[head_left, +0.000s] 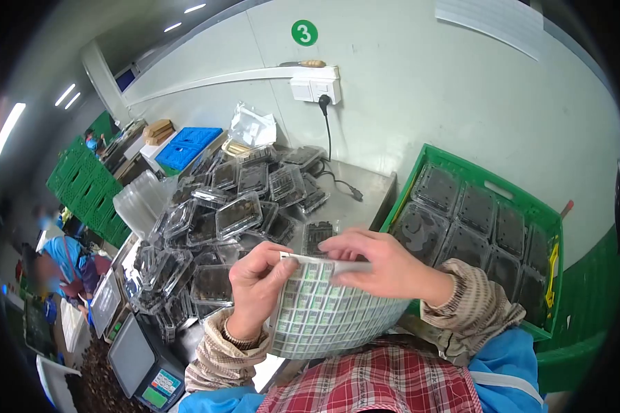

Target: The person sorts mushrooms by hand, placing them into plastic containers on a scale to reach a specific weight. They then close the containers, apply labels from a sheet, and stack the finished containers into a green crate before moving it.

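Left hand [258,279] pinches the top corner and right hand [386,265] the upper edge of a label sheet [324,316] before the chest, probably to keep its printed side in view. Beyond, the tabletop [368,189] bears heaped clear boxes [238,215]; rightward, a green crate [523,200] holds more in rows, seemingly for snug packing. One wall sign [304,32] reads "3"; label print is illegibly small.

Green number-3 wall sign [304,32], wooden-handled tool [313,63] above a white socket [301,89], blue crate [190,146], stacked green crates [84,182].
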Action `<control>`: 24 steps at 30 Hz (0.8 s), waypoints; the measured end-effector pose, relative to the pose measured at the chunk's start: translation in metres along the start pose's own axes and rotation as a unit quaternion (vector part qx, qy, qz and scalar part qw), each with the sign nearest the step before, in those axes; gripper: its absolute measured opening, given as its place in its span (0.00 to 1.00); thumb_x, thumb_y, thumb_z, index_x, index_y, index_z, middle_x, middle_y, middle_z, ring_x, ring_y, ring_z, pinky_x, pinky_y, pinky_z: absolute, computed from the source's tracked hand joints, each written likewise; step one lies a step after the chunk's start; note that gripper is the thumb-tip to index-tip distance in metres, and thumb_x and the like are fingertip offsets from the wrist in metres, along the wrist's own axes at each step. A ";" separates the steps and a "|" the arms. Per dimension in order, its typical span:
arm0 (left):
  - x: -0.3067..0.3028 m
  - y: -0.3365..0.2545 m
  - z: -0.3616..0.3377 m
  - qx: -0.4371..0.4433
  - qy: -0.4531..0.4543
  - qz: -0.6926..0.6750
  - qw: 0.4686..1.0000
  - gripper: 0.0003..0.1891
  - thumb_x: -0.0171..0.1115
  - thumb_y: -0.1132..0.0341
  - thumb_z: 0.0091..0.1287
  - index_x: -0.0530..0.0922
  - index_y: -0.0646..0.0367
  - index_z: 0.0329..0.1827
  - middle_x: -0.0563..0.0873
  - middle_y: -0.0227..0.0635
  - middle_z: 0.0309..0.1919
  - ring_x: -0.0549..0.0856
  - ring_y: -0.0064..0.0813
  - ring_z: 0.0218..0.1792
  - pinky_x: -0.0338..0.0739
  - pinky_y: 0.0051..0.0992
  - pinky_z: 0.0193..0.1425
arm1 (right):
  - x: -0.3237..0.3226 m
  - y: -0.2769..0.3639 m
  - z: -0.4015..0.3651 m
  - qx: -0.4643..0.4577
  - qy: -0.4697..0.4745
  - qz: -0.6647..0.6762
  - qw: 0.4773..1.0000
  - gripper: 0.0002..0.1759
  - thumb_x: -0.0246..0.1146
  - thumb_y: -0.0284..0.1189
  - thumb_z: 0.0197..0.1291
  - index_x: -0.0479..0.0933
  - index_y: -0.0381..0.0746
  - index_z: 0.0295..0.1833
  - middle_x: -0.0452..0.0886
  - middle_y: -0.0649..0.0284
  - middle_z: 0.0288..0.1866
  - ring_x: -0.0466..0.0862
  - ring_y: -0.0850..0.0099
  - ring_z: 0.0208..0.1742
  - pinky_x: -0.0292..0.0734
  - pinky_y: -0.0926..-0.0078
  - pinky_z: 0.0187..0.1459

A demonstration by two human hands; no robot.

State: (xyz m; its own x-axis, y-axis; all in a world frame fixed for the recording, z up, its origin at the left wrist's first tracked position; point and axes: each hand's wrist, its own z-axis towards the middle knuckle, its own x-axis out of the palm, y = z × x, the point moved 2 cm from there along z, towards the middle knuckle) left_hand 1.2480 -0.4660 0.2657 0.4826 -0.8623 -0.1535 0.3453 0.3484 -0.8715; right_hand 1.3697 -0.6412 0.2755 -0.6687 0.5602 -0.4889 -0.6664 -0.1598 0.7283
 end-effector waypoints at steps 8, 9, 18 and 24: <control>-0.004 -0.002 -0.007 0.074 0.090 0.146 0.982 0.07 0.66 0.78 0.56 0.80 0.66 0.38 0.82 0.38 0.34 0.81 0.26 0.31 0.74 0.21 0.34 | 0.006 0.001 0.003 -0.015 -0.027 -0.005 1.000 0.12 0.64 0.21 0.52 0.77 0.35 0.44 0.78 0.57 0.34 0.81 0.64 0.33 0.76 0.71 0.35; -0.002 -0.003 -0.006 0.075 0.089 0.144 0.983 0.07 0.66 0.78 0.56 0.80 0.66 0.38 0.82 0.38 0.34 0.81 0.26 0.31 0.74 0.21 0.34 | 0.005 0.004 0.005 -0.053 -0.037 -0.034 0.997 0.11 0.64 0.22 0.52 0.77 0.35 0.43 0.78 0.57 0.33 0.81 0.62 0.32 0.76 0.71 0.34; 0.013 -0.020 -0.003 0.148 0.075 0.259 0.951 0.07 0.66 0.78 0.54 0.78 0.67 0.35 0.79 0.38 0.30 0.79 0.29 0.24 0.72 0.23 0.26 | 0.006 0.010 0.020 -0.160 -0.108 -0.179 0.965 0.09 0.66 0.26 0.46 0.77 0.39 0.35 0.75 0.64 0.32 0.79 0.67 0.33 0.76 0.70 0.31; 0.017 0.005 -0.010 -0.025 -0.023 0.147 0.989 0.05 0.67 0.77 0.54 0.78 0.66 0.30 0.76 0.32 0.20 0.73 0.19 0.22 0.67 0.20 0.26 | 0.017 0.001 0.009 -0.188 -0.136 -0.235 0.944 0.08 0.67 0.24 0.44 0.78 0.37 0.33 0.74 0.64 0.31 0.79 0.67 0.29 0.77 0.75 0.30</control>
State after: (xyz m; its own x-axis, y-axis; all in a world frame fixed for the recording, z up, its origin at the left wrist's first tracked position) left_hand 1.2495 -0.4822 0.2540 0.5930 -0.7085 -0.3827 0.1458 0.5619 -0.8142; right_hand 1.3612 -0.6244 0.2723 -0.1940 0.8213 -0.5365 -0.9726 -0.0895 0.2147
